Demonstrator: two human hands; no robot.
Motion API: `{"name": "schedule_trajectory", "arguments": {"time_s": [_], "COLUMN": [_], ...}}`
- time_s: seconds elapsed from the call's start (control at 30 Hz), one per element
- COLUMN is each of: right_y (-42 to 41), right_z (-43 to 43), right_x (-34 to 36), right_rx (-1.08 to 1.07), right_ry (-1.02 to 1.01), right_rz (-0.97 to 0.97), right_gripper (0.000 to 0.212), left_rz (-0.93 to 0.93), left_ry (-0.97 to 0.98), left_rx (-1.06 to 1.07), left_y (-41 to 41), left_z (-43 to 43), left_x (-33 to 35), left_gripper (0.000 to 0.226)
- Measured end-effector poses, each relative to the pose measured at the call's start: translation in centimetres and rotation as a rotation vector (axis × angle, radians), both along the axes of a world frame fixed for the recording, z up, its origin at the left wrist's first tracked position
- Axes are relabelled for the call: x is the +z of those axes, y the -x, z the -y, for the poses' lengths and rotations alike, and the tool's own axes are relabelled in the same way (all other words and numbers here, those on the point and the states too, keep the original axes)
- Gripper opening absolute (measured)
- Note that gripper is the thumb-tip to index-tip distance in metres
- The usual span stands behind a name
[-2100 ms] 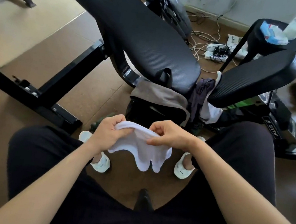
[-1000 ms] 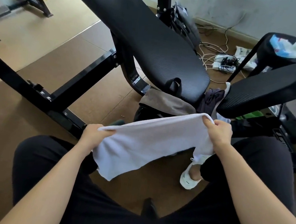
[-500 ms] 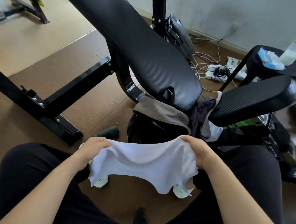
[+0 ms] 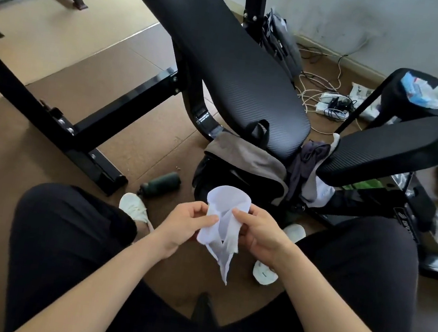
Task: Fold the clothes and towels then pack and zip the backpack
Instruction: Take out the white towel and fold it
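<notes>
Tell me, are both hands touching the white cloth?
Touching. The head view shows the left hand and right hand each pinching the white cloth.

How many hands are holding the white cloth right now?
2. The left hand pinches the thin white cloth at its left edge; the right hand grips its right side. None hidden.

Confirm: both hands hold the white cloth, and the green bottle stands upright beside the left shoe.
Wrong: the head view shows the green bottle lying on its side beside the left shoe. Left hand and right hand do hold the white cloth.
</notes>
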State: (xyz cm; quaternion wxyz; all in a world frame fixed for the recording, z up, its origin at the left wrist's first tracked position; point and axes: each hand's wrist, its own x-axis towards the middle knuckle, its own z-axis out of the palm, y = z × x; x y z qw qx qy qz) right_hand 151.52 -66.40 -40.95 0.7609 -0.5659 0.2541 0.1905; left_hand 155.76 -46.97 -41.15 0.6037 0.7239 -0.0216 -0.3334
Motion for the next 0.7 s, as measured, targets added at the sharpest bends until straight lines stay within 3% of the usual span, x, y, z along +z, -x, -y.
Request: {"name": "schedule_trajectory", "arguments": {"time_s": [0.2,0.5,0.7], "right_y": [-0.2,-0.3,-0.6], "right_z": [-1.2,-2.5,-2.1], "right_x": [-0.9,-0.5,-0.3], "right_rx": [0.018,-0.048,-0.187], "right_ry": [0.031,-0.044,-0.191], "right_rz": [-0.022,-0.029,-0.065], "right_gripper": [0.026,0.025,0.025], "left_rz": [0.126,0.328,0.243], "left_ry": [-0.069,-0.163,0.023], "left_rx": [0.017,0.146,0.023], "left_y": [0.1,0.3,0.5], "left_z": [0.4,0.6,0.6], "left_x": [-0.7,-1.7,-0.7], "left_gripper": [0.006,0.011,0.018]}}
